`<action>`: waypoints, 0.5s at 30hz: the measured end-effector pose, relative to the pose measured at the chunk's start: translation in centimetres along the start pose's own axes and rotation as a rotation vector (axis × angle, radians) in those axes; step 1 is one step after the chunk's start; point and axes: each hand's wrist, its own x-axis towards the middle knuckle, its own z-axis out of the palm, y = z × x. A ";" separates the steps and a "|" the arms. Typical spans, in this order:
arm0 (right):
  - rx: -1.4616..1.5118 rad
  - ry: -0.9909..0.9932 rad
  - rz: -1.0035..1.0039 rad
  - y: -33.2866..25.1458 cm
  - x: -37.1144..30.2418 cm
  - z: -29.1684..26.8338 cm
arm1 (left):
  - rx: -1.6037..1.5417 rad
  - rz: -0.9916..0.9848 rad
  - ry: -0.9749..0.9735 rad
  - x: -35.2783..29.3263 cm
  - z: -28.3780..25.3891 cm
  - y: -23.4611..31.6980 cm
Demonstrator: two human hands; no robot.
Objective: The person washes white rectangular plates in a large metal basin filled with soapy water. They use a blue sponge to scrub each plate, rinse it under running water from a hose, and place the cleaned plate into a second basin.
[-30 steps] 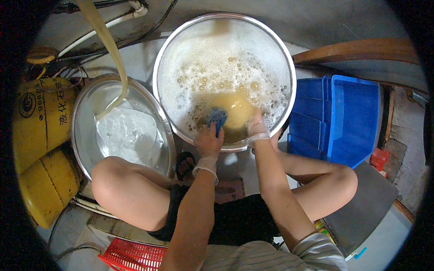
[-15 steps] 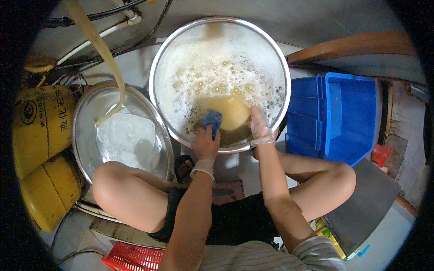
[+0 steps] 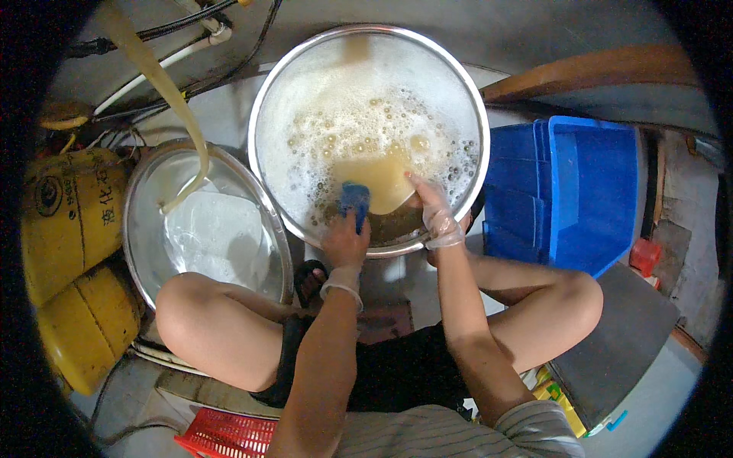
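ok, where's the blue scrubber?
Head view: the blue scrubber is in the left hand, at the near side of the foamy basin, left of the pale dish.

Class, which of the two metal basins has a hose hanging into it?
The left basin, beside the yellow cylinder: the hose ends inside it, while the foamy basin has none.

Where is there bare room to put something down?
The flat dark-grey top looks bare, bordered by the right knee and open blue plastic bin; the bin's inside looks free too. Crowded: the foamy round metal basin, with left hand, right hand, blue sponge and pale smooth object.
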 end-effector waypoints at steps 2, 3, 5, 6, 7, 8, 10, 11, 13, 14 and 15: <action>0.044 0.018 0.061 -0.1 0.1 0.5 | -0.004 -0.023 -0.022 0.1 0.2 -0.1; 0.086 -0.005 0.052 -0.8 -0.8 1.0 | 0.001 -0.024 -0.012 0.2 0.1 -0.3; 0.168 0.029 -0.126 -1.8 -2.7 2.4 | 0.006 -0.016 0.008 0.2 -0.1 -0.3; 0.207 0.082 -0.292 -1.8 -3.6 3.6 | 0.004 -0.008 -0.006 0.3 -0.2 -0.3; 0.280 0.105 -0.304 -2.3 -3.9 4.1 | 0.003 -0.001 -0.020 0.3 -0.4 -0.4; 0.354 0.126 -0.321 -2.5 -4.1 4.5 | 0.001 0.006 -0.034 0.3 -0.5 -0.4; 0.564 0.107 -0.044 -3.4 -3.6 4.7 | 0.029 0.008 0.016 0.2 -0.4 -0.3; 0.535 0.096 -0.041 -3.2 -3.5 4.4 | 0.043 0.010 0.041 0.1 -0.3 -0.1; 0.479 0.074 -0.036 -2.8 -3.2 4.0 | -0.039 -0.029 -0.020 0.2 -0.3 -0.1; 0.446 0.063 -0.146 -2.3 -3.5 4.0 | -0.079 -0.051 -0.051 0.2 -0.3 -0.2; 0.412 0.051 -0.256 -1.8 -4.2 4.0 | -0.081 -0.034 -0.026 0.1 -0.3 -0.3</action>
